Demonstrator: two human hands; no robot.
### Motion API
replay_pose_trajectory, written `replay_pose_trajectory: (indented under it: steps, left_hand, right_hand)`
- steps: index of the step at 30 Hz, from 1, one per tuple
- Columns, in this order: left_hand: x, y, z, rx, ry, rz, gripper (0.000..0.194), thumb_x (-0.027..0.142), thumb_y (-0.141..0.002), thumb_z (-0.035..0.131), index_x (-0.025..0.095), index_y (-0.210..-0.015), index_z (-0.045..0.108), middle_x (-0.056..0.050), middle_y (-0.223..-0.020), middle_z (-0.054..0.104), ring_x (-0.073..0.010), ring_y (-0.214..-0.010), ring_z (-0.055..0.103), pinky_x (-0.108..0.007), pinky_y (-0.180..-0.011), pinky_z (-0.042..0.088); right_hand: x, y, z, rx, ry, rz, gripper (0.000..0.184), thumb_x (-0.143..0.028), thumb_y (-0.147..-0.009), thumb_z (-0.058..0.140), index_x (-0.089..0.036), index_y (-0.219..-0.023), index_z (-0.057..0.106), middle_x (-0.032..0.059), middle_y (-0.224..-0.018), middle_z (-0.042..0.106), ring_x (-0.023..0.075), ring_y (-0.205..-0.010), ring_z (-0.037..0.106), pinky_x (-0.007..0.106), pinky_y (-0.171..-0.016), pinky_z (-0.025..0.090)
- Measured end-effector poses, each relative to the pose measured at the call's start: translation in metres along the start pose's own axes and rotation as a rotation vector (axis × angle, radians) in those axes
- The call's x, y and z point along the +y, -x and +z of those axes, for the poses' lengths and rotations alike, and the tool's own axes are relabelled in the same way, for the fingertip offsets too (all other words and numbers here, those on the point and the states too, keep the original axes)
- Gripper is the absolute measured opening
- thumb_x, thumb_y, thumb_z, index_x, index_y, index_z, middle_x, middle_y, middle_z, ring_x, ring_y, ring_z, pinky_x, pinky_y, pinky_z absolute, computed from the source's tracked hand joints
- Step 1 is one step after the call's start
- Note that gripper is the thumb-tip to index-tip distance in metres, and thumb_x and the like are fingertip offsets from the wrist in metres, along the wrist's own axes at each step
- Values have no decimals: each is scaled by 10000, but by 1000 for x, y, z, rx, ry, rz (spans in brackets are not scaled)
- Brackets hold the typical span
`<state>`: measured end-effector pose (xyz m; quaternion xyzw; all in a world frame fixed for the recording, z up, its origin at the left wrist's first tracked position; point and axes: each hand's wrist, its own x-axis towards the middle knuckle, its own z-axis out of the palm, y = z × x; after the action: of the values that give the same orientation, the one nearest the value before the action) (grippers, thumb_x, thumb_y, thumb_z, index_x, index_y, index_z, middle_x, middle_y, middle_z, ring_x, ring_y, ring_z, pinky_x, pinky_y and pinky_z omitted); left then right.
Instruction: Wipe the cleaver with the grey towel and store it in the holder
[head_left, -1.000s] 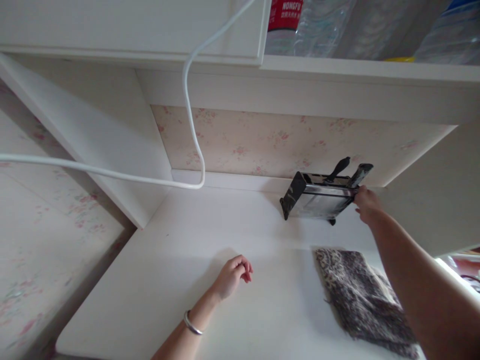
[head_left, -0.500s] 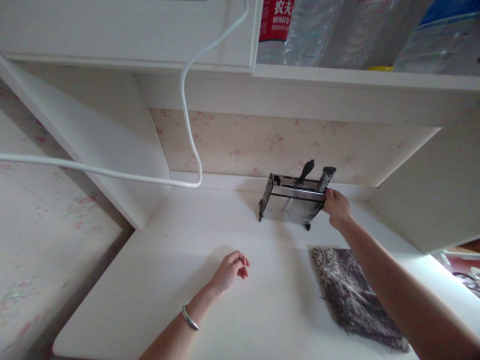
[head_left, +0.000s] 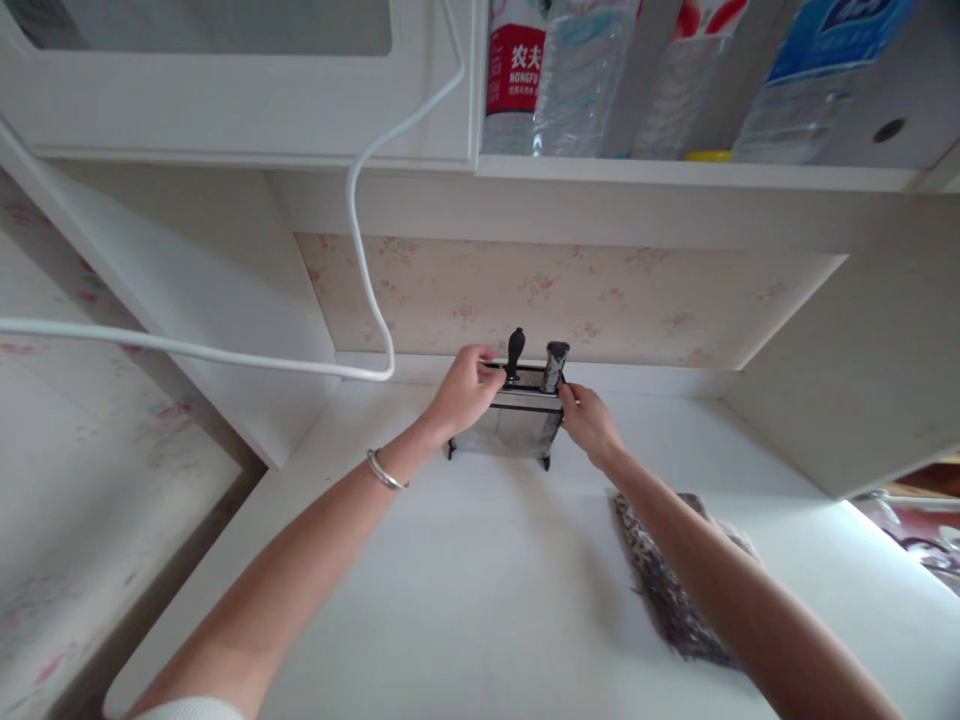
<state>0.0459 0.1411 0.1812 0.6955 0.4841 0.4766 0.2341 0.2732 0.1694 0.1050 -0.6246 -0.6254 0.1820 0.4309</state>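
A knife rack (head_left: 504, 432) with a black-edged frame, metal trim and see-through front stands on the white counter, close to the back wall. A slim black knife handle (head_left: 515, 352) and a thicker, worn dark handle (head_left: 555, 362) stick up from its top. My left hand (head_left: 463, 390), a silver bangle on its wrist, is closed around the rack's upper left end, which it partly hides. At the opposite end, my right hand (head_left: 591, 420) pinches the rack's upper right corner. Both hands hold the rack between them.
A dark patterned folded cloth (head_left: 667, 590) lies on the counter (head_left: 480, 600) under my right forearm. A white cable (head_left: 360, 230) hangs in front at the left. Overhead, a cabinet shelf (head_left: 675, 175) bears several plastic bottles (head_left: 585, 80). Side panels flank the niche.
My left hand has risen from above the counter to the rack's left end and taken hold. The rack and right hand now appear farther left; the view has shifted too.
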Motion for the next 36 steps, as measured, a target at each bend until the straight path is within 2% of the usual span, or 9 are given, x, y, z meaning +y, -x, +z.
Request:
replay_pose_trajectory:
  steps: [2,4,6,9,13,21,26,31,36]
  left_hand:
    - [-2,-23,3,7,-123,46,450,362,-819,601,135,-1191,488,-133,-1237,551,-185,-962,596,-308,-848,457]
    - [-6,-40,8,-69,-235,68,474,404,-819,605,140,-1201,509,-131,-1229,578,-203,-966,605,-308,-823,462]
    - [-9,-51,12,-151,-302,84,368,391,-831,592,156,-1113,576,-110,-1124,645,-208,-923,622,-299,-779,464]
    - [-6,-62,14,-184,-332,104,227,343,-830,595,152,-947,626,-99,-936,692,-218,-841,635,-304,-736,458]
    - [12,-75,9,-174,-342,140,196,301,-832,592,138,-941,606,-107,-919,690,-218,-824,635,-302,-713,455]
    - [73,-99,-31,-30,-241,213,125,249,-857,590,145,-920,560,-82,-909,636,-205,-862,620,-353,-821,491]
    - [95,-97,-55,3,-45,171,87,168,-874,576,126,-940,536,-46,-863,571,-201,-884,624,-402,-830,529]
    - [93,-86,-81,76,103,150,71,137,-877,559,119,-940,531,-42,-863,555,-179,-823,623,-424,-764,564]
    - [65,-58,-113,179,333,193,148,227,-832,644,171,-910,532,-32,-904,554,-193,-900,620,-391,-763,578]
  right_hand:
    - [-5,4,1,-11,8,-6,410,-482,-896,403,-195,-998,678,90,-840,662,225,-797,599,307,-682,464]
    - [-7,6,2,-14,13,-6,422,-481,-908,386,-201,-1042,671,96,-890,665,230,-838,601,314,-712,470]
    - [-7,7,2,-15,15,-1,425,-481,-916,376,-211,-1074,664,96,-942,663,230,-875,598,322,-740,476]
    - [-6,7,2,-16,11,7,416,-486,-914,388,-229,-1098,660,85,-979,659,227,-905,595,333,-762,484]
    - [-3,6,3,-12,2,15,410,-493,-906,410,-243,-1110,661,75,-985,660,227,-913,596,342,-765,492]
    - [-1,7,4,7,-22,23,404,-489,-900,425,-242,-1112,663,74,-992,664,221,-918,599,331,-773,494]
    - [0,7,6,9,-26,39,439,-512,-901,405,-228,-1136,644,70,-991,667,206,-896,604,324,-760,499]
    - [2,11,8,12,-6,38,496,-572,-904,372,-236,-1165,627,54,-1006,668,193,-888,607,321,-770,496]
    - [-1,10,2,5,46,5,464,-540,-910,387,-227,-1140,640,60,-974,677,196,-849,615,322,-767,483]
